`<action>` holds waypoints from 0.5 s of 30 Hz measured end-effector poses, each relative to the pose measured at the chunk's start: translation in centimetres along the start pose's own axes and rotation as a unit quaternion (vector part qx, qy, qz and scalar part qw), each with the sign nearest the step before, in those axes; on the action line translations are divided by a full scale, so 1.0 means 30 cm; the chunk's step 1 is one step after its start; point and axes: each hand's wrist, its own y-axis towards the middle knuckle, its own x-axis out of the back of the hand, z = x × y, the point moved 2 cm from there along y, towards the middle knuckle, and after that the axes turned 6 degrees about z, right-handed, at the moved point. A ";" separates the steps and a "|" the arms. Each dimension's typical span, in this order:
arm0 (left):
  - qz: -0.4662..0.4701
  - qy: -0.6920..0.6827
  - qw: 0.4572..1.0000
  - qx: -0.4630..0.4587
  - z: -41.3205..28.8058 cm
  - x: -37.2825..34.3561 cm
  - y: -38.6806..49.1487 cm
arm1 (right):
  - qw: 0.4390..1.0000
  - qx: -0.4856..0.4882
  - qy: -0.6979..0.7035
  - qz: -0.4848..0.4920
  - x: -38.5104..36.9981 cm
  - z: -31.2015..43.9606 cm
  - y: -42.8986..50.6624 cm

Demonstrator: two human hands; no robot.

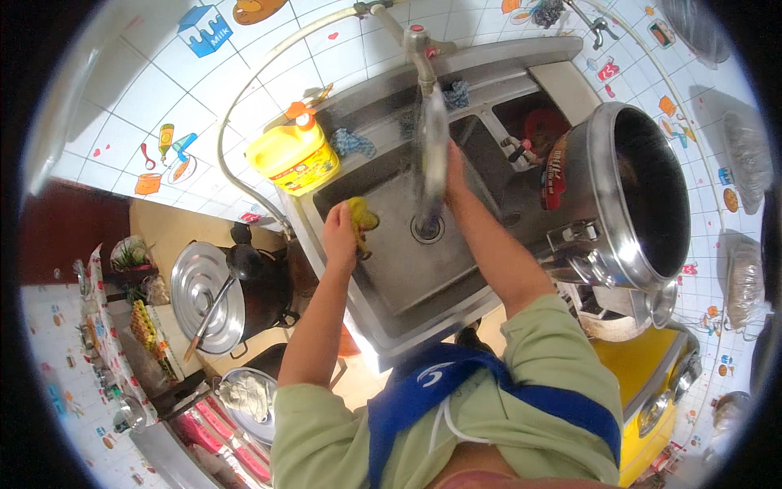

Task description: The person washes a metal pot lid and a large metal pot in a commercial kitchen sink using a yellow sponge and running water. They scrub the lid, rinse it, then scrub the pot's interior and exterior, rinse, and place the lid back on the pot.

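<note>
Over the left side of the stainless steel sink basin, my left hand grips a yellow-green scrubbing sponge or cloth. My right hand holds a thin, shiny dish by its right side. The dish is seen nearly edge-on and blurred, so its exact kind is unclear. Its upper edge is directly below the tap. Beneath its lower end shows the round drain. My right fingers are partly hidden behind the dish.
A yellow detergent jug and a blue checked cloth are on the sink's back left ledge. A large steel pot lies tilted at the right. Left of the sink, a metal lid leans on a black wok.
</note>
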 end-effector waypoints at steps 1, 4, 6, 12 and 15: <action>0.011 -0.005 1.000 -0.019 -0.009 -0.025 0.004 | 0.999 0.011 -0.023 -0.024 -0.010 0.014 0.013; 0.032 -0.042 0.997 -0.051 -0.020 -0.071 0.002 | 0.989 0.056 -0.113 -0.079 -0.033 0.066 0.029; 0.013 -0.030 0.999 -0.031 -0.013 -0.065 -0.009 | 0.974 0.036 -0.209 -0.075 -0.031 0.098 0.017; -0.011 -0.023 1.000 -0.015 0.040 0.026 -0.068 | 0.952 0.022 -0.298 -0.057 -0.002 0.129 -0.080; -0.003 -0.030 1.000 0.001 0.071 0.050 -0.093 | 0.940 0.030 -0.339 -0.017 -0.003 0.104 -0.133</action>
